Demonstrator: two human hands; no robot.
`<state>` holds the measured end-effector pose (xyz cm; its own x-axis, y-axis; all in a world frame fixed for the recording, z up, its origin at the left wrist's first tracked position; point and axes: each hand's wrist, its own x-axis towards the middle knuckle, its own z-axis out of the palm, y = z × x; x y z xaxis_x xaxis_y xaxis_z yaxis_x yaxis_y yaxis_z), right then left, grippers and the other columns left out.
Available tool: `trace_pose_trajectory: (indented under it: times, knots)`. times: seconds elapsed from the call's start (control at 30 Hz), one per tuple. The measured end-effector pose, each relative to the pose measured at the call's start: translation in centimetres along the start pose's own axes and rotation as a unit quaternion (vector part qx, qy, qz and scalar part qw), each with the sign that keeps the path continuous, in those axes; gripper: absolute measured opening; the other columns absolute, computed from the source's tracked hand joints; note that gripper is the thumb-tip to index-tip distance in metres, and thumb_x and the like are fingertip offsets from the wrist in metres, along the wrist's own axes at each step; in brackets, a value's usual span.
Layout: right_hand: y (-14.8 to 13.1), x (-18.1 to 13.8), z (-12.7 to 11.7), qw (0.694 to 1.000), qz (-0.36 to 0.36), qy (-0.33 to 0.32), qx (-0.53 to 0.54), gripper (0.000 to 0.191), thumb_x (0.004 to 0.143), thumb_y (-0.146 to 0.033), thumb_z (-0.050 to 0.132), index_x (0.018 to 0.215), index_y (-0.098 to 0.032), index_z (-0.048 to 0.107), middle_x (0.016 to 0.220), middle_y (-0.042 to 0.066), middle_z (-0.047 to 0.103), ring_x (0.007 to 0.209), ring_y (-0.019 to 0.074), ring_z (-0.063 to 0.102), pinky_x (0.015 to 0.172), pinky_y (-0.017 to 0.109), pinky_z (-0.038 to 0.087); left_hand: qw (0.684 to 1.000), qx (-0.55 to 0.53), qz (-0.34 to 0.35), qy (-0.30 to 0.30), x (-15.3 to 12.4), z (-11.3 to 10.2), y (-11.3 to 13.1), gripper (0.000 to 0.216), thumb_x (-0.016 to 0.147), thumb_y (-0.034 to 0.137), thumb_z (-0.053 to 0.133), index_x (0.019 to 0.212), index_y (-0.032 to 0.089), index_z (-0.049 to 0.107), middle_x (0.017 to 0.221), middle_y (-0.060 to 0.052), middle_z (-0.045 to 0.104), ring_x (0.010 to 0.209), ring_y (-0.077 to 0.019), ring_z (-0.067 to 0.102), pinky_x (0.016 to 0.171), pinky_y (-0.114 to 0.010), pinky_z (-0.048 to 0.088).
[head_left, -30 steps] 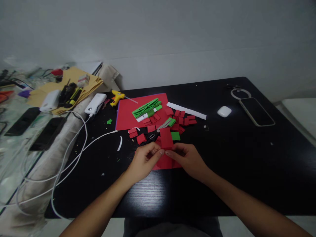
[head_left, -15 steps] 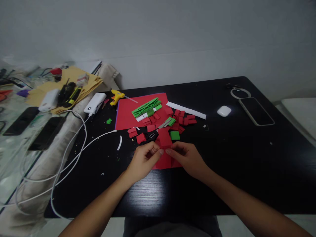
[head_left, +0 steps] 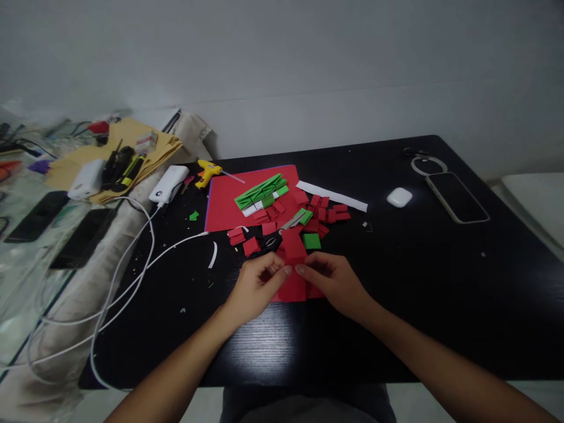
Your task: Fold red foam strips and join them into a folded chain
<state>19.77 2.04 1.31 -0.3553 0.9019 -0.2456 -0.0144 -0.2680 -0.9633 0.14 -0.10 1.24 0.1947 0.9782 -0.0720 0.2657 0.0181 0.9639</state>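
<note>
Forearms (head_left: 200, 352) slant inward from the near left and near right. The left hand (head_left: 254, 283) and right hand (head_left: 337, 282) curl half-closed, thumbs (head_left: 279, 279) nearly meeting, pinching opposite edges of 1 red paper strip (head_left: 294, 247) at the near middle of the black table (head_left: 396, 335), left of a green square (head_left: 312, 241).

Black table (head_left: 418, 294): phone (head_left: 458, 198), red paper pieces (head_left: 251, 246)

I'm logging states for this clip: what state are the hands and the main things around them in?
Left hand: pinching the red paper strip.
Right hand: pinching it too.
Red paper strip: creased, held.
Green paper bundle: pleated, on the red sheet.
Scissors: partly covered; open or shut unclear.
Glue gun: lying on its side.
Power bank: cable plugged in.
Phone at right: face up, screen dark.
White case: closed.
</note>
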Motion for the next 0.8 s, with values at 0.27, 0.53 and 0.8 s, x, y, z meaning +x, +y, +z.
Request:
trace_pose_trajectory:
  times: [0.27,0.53,0.8]
  knots:
    - [0.19,0.08,0.01,1.0,0.006,0.007,0.017,0.024,0.081,-0.042,0.079,0.084,-0.018,0.075,0.08,0.001,0.073,0.073,0.0161,0.065,0.07,0.029,0.051,1.0,0.005,0.01,-0.005,0.28,0.05,-0.13,0.031,0.098,0.038,0.06,0.076,0.016,0.058,0.064,0.005,0.046,0.059,-0.0096,0.039,0.057,-0.022,0.033]
    - [0.07,0.08,0.05,1.0,-0.001,0.005,0.019,0.021,0.082,-0.04,0.077,0.083,-0.019,0.074,0.079,0.001,0.072,0.072,0.016,0.064,0.07,0.029,0.051,1.0,-0.002,0.0,-0.005,0.28,0.07,-0.07,0.03,0.097,0.039,0.06,0.077,0.016,0.057,0.064,0.005,0.045,0.059,-0.0099,0.039,0.057,-0.023,0.033]
    - [0.35,0.26,-0.12,1.0,0.01,0.017,0.015,0.026,0.081,-0.044,0.077,0.082,-0.018,0.075,0.077,0.001,0.071,0.07,0.0155,0.061,0.068,0.029,0.048,1.0,-0.011,-0.014,-0.01,0.32,0.05,0.04,0.028,0.097,0.039,0.059,0.08,0.016,0.06,0.066,0.004,0.046,0.061,-0.0109,0.04,0.058,-0.023,0.033]
